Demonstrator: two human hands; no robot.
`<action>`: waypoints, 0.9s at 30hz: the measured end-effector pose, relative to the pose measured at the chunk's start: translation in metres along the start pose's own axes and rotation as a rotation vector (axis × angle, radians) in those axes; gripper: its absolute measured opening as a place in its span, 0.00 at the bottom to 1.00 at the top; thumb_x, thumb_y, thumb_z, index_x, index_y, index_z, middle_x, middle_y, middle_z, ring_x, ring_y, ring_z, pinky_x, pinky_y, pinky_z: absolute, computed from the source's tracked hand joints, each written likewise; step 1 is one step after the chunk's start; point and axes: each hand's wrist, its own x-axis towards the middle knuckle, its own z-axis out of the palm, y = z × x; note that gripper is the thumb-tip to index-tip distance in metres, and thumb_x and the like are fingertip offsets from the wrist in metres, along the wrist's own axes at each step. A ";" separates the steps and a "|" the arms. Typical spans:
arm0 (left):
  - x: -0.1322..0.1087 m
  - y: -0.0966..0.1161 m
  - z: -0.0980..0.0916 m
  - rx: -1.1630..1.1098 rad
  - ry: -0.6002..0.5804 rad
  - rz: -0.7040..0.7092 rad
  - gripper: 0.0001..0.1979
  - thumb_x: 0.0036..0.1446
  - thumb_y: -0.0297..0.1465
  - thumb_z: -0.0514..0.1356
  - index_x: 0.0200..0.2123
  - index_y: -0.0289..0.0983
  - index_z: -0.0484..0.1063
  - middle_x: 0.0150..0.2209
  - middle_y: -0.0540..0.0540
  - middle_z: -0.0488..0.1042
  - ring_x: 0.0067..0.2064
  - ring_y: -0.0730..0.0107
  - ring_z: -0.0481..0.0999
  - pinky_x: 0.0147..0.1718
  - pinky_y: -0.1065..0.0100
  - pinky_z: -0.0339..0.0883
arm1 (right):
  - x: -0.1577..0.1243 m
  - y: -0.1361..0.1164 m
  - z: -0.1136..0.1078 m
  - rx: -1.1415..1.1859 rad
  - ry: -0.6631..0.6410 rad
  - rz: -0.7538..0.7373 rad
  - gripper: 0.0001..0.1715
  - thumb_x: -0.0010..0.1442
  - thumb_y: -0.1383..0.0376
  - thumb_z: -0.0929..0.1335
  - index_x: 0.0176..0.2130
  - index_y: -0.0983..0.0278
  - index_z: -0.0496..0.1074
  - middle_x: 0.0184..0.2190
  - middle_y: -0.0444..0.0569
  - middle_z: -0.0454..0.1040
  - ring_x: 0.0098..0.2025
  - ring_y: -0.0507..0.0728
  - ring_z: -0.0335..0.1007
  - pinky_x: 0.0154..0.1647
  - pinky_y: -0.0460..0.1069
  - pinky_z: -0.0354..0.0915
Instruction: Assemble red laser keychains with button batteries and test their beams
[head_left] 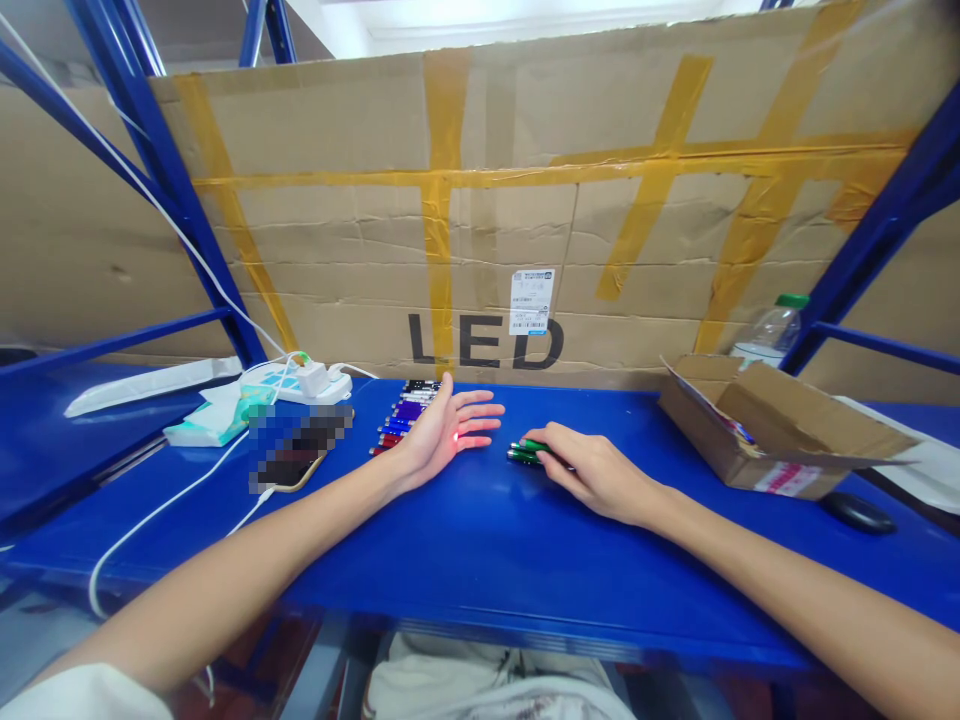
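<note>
My left hand (439,430) is held upright on its edge over the blue table (480,560), fingers spread and palm facing right, holding nothing. A bright red light spot shows on its palm near the finger bases. Just behind and left of it lies a row of several pens (405,412) in black, white, purple, blue and red, partly hidden by the hand. My right hand (592,468) is closed around green pens (525,453), whose ends stick out toward my left hand. How many green pens it holds is partly hidden.
An open cardboard box (780,430) stands at the right, with a black mouse (859,512) and a bottle (772,330) near it. A phone (304,450), tissue pack (206,422), power strip (292,382) and white cables lie left. Tall cardboard (360,250) backs the table.
</note>
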 end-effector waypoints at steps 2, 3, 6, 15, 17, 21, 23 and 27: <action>0.001 0.000 -0.001 -0.002 -0.003 0.003 0.39 0.73 0.60 0.42 0.60 0.36 0.74 0.63 0.33 0.76 0.60 0.51 0.78 0.51 0.57 0.75 | 0.000 0.000 0.000 -0.002 -0.004 0.002 0.15 0.78 0.61 0.58 0.58 0.59 0.68 0.49 0.54 0.80 0.45 0.60 0.81 0.45 0.54 0.74; 0.001 -0.001 -0.001 -0.001 -0.004 0.004 0.39 0.73 0.60 0.41 0.60 0.37 0.74 0.63 0.33 0.76 0.60 0.52 0.78 0.52 0.57 0.75 | 0.000 -0.001 0.000 -0.003 -0.006 -0.001 0.15 0.78 0.61 0.58 0.58 0.59 0.68 0.49 0.54 0.80 0.45 0.60 0.81 0.45 0.54 0.74; 0.001 -0.001 -0.001 -0.002 -0.004 0.003 0.39 0.73 0.60 0.41 0.60 0.37 0.74 0.64 0.33 0.76 0.59 0.52 0.79 0.51 0.58 0.75 | 0.000 -0.001 0.002 -0.011 -0.007 -0.006 0.15 0.78 0.61 0.58 0.58 0.59 0.67 0.49 0.54 0.80 0.45 0.60 0.81 0.44 0.54 0.74; 0.000 -0.002 -0.002 0.020 -0.020 0.009 0.39 0.72 0.60 0.42 0.60 0.37 0.74 0.63 0.34 0.77 0.60 0.52 0.78 0.53 0.57 0.74 | 0.000 -0.002 -0.003 -0.001 -0.005 0.010 0.15 0.79 0.61 0.58 0.58 0.58 0.68 0.49 0.54 0.81 0.45 0.61 0.81 0.45 0.54 0.74; 0.000 -0.003 -0.002 0.027 -0.021 0.007 0.39 0.72 0.61 0.42 0.60 0.37 0.74 0.63 0.33 0.76 0.60 0.51 0.78 0.54 0.56 0.74 | 0.000 -0.002 -0.003 0.007 -0.015 0.004 0.15 0.79 0.61 0.58 0.58 0.58 0.68 0.50 0.54 0.81 0.45 0.60 0.81 0.45 0.54 0.74; 0.000 -0.004 -0.001 0.031 -0.020 0.001 0.39 0.72 0.61 0.41 0.60 0.37 0.74 0.62 0.34 0.77 0.60 0.51 0.78 0.54 0.56 0.74 | 0.000 -0.002 -0.002 0.019 -0.042 -0.011 0.15 0.79 0.60 0.58 0.59 0.58 0.67 0.50 0.53 0.81 0.46 0.60 0.81 0.46 0.54 0.74; 0.001 -0.003 -0.001 0.030 -0.021 0.004 0.39 0.72 0.61 0.41 0.60 0.37 0.73 0.62 0.34 0.77 0.60 0.51 0.78 0.53 0.57 0.74 | 0.000 -0.001 -0.002 0.016 -0.041 -0.007 0.15 0.79 0.61 0.58 0.59 0.58 0.67 0.51 0.53 0.81 0.46 0.60 0.81 0.46 0.54 0.74; 0.000 -0.003 -0.001 0.025 -0.014 0.003 0.39 0.73 0.60 0.41 0.60 0.36 0.73 0.62 0.33 0.77 0.58 0.52 0.79 0.51 0.58 0.75 | 0.000 0.001 -0.002 0.013 -0.031 0.002 0.16 0.79 0.61 0.58 0.59 0.59 0.67 0.51 0.54 0.81 0.47 0.61 0.82 0.47 0.55 0.74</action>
